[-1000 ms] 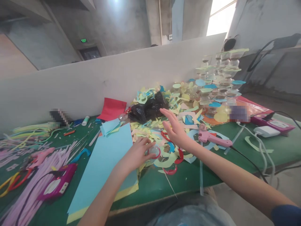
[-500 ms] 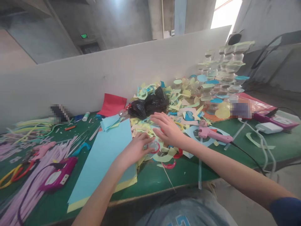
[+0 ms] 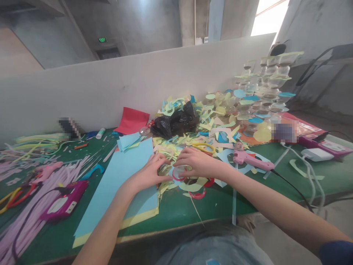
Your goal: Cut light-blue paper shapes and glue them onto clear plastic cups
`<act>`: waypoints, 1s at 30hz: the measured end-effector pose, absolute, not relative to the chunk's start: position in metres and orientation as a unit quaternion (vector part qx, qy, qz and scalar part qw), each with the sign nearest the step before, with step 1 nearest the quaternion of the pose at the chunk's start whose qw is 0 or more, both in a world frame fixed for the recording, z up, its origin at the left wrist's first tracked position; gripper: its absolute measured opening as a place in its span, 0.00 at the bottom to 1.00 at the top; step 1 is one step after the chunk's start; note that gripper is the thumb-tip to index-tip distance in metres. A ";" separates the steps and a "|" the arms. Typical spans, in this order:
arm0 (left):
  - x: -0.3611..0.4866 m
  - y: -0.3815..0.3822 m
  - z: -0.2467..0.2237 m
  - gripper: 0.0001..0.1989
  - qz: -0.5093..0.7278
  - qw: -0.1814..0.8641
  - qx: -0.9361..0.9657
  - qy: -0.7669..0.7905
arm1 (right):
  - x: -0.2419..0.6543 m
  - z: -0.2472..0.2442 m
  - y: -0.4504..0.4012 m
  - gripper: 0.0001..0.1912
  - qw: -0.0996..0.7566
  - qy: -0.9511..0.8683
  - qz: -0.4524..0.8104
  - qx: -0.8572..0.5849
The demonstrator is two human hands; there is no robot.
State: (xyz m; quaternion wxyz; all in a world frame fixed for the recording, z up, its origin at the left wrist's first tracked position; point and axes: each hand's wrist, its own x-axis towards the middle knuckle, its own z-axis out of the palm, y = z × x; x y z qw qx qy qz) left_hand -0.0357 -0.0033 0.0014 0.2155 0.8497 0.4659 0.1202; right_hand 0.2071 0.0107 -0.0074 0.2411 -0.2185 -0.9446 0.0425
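Note:
A small clear plastic cup with a red rim [image 3: 179, 173] lies among paper scraps near the table's front. My right hand [image 3: 194, 162] curls around its right side, fingertips at the cup. On the left, my left hand [image 3: 152, 170] has thumb and fingers apart, thumb tip close to the cup's left edge; whether it touches cannot be made out. Blue paper sheets [image 3: 121, 187] lie under my left forearm. Just behind my right hand are yellow-handled scissors [image 3: 204, 148], and red rings [image 3: 198, 194] lie in front of it.
A pink glue gun [image 3: 252, 160] lies at the right, its cord trailing forward. Stacked clear cups [image 3: 273, 82] stand at the back right. A black plastic bag [image 3: 175, 121] sits behind the scraps. Pale purple strips [image 3: 55, 198] and a magenta device [image 3: 65, 201] are at the left.
My right hand has come down over the red-rimmed cup. My left hand has shifted left, its thumb and fingers now wider apart. The view has shifted slightly.

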 end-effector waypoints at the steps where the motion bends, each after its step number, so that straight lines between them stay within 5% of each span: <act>1: -0.037 -0.003 0.002 0.22 0.111 0.217 0.849 0.468 | 0.208 -0.007 0.011 0.16 0.237 -0.945 0.045 -0.219; 18: -0.038 -0.004 0.002 0.15 0.088 0.181 0.869 0.452 | 0.206 -0.008 0.011 0.15 0.214 -0.949 0.042 -0.226; 30: -0.036 0.007 0.000 0.15 0.341 0.105 0.772 0.526 | 0.211 -0.005 0.015 0.17 0.294 -0.922 -0.025 -0.249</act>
